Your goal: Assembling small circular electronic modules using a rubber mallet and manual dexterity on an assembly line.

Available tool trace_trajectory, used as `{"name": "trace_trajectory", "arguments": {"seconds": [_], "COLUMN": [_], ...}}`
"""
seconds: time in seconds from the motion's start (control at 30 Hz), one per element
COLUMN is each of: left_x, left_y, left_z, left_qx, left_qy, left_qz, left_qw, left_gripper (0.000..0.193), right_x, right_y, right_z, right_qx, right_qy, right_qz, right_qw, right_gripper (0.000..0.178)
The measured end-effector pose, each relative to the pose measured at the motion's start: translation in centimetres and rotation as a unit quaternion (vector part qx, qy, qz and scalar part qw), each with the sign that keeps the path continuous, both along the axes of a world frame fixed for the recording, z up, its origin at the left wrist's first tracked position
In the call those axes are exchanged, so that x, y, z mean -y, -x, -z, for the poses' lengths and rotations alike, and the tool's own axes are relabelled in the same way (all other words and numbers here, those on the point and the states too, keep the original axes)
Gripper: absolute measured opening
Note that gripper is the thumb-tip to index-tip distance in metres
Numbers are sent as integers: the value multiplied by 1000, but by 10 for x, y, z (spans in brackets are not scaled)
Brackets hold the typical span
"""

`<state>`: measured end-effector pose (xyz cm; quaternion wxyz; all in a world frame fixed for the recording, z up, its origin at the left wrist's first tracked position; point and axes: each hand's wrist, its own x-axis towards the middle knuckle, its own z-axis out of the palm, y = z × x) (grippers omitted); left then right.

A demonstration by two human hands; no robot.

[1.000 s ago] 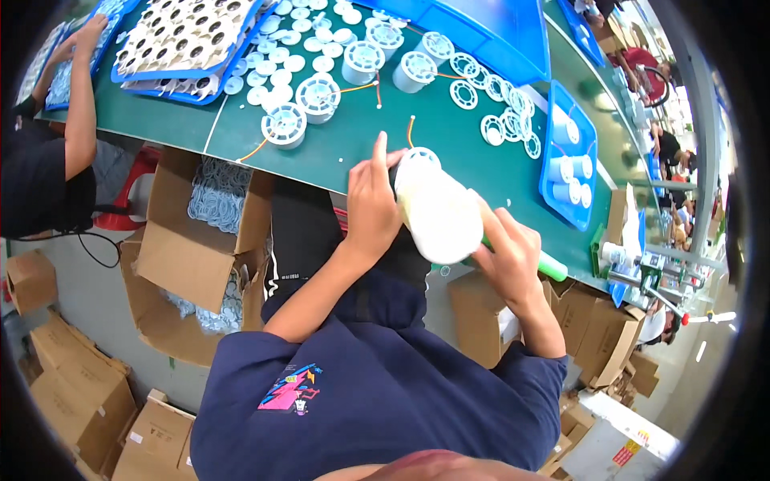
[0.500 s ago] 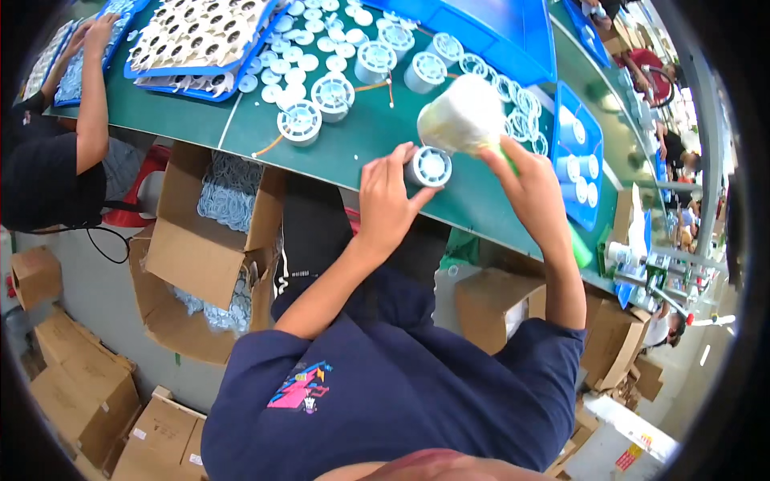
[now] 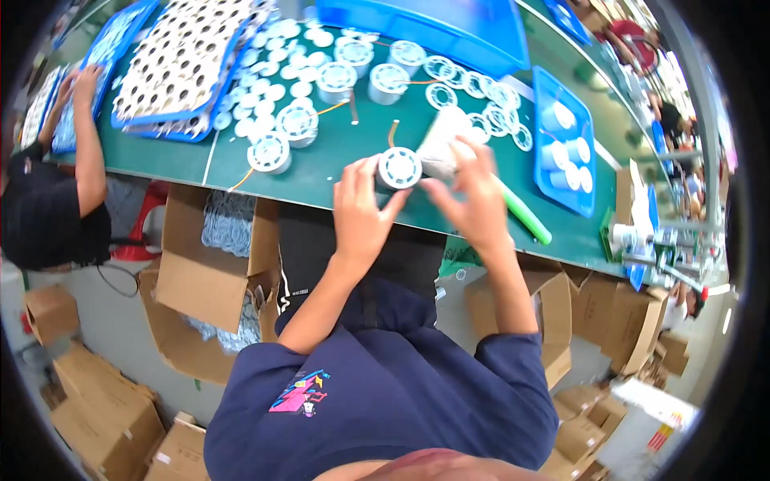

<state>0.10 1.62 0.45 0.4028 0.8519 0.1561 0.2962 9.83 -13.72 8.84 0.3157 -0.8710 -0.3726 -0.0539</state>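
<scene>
My left hand (image 3: 359, 207) grips a white cylindrical part (image 3: 399, 169) with a slotted ring on its top, upright near the table's front edge. A short brown strip stands out behind it. To the right rests a mallet with a white wrapped head (image 3: 443, 144) and a green handle (image 3: 525, 212). My right hand (image 3: 475, 199) hovers by the mallet head, somewhat blurred, with thumb and fingers apart and nothing visible between them. Several similar white cylinders (image 3: 388, 83) with brown strips stand behind my hands. Loose pale slotted rings (image 3: 441, 95) lie at the back right.
Pale discs (image 3: 262, 107) are scattered left of the cylinders, next to a stacked tray of white perforated pieces (image 3: 180, 64). A blue bin (image 3: 425, 30) stands at the back; a blue tray (image 3: 543, 180) holds more cylinders. Another person's hands (image 3: 80, 82) work at far left. Cardboard boxes (image 3: 200, 280) sit below.
The mallet has gone from raised in my right hand to lying on the table. That hand has let go of it and opened. My left hand keeps the cylinder.
</scene>
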Motion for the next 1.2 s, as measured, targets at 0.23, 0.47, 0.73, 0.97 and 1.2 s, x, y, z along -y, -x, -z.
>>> {"name": "trace_trajectory", "arguments": {"seconds": [0.23, 0.47, 0.73, 0.97, 1.2], "left_x": [-18, -35, -37, -57, -65], "left_y": [31, 14, -15, -24, -27], "left_z": [-13, -6, -12, -13, -16], "left_qx": [-13, -58, -31, 30, 27], "left_qy": [19, 27, 86, 62, 7], "left_qz": [-74, -163, -188, -96, -23], "left_qw": [997, 985, 978, 993, 999], "left_gripper": [54, 85, 98, 86, 75], "right_x": [-26, 98, 147, 68, 58], "right_y": [-17, -153, -192, -137, -119], "right_z": [9, 7, 32, 21, 48], "right_qx": [60, 240, 113, 102, 35], "right_qy": [-31, 56, 255, 38, 62], "right_qz": [-105, 341, 327, 12, -26], "right_qw": [992, 907, 903, 994, 997], "right_gripper": [56, 57, 61, 30, 17]}}
